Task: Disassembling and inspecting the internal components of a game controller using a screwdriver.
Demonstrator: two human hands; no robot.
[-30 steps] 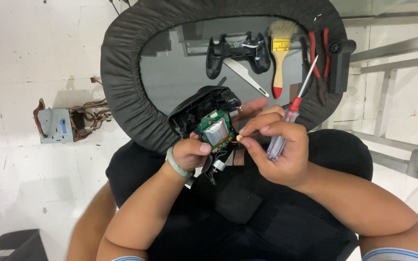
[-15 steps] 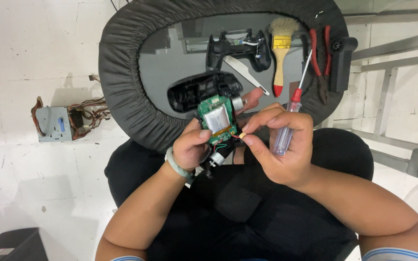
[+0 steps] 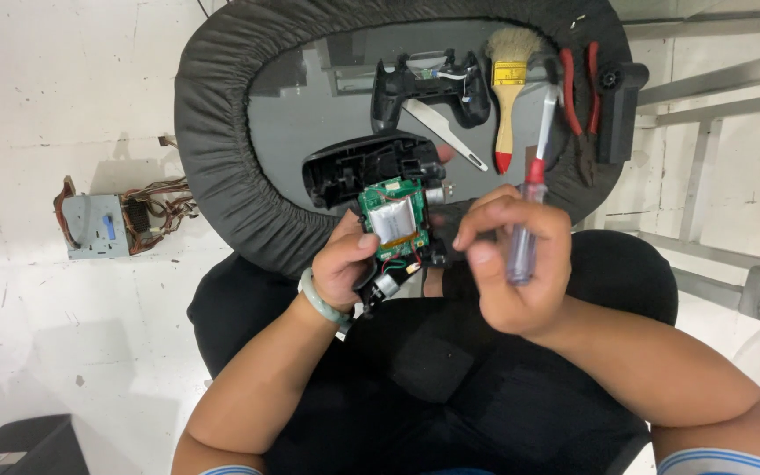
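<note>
From the head camera, the left hand (image 3: 345, 268), with a pale green bangle (image 3: 323, 301) on its wrist, was curled around a small green circuit board with a flat silver battery pack (image 3: 395, 220), holding it up just in front of the round grey tray with a puffy black rim (image 3: 222, 132). The right hand (image 3: 512, 264) was closed around a screwdriver with a see-through handle and red collar (image 3: 525, 220), its tip pointing up and away from the board. On the tray lay an empty black controller shell (image 3: 354, 167) just behind the board, another black controller half (image 3: 433, 84), a wooden brush with a yellow band (image 3: 508, 88) and red-handled pliers (image 3: 578, 97), and a grey metal box with brown wires (image 3: 98, 226) sat on the white floor (image 3: 46, 352).
</note>
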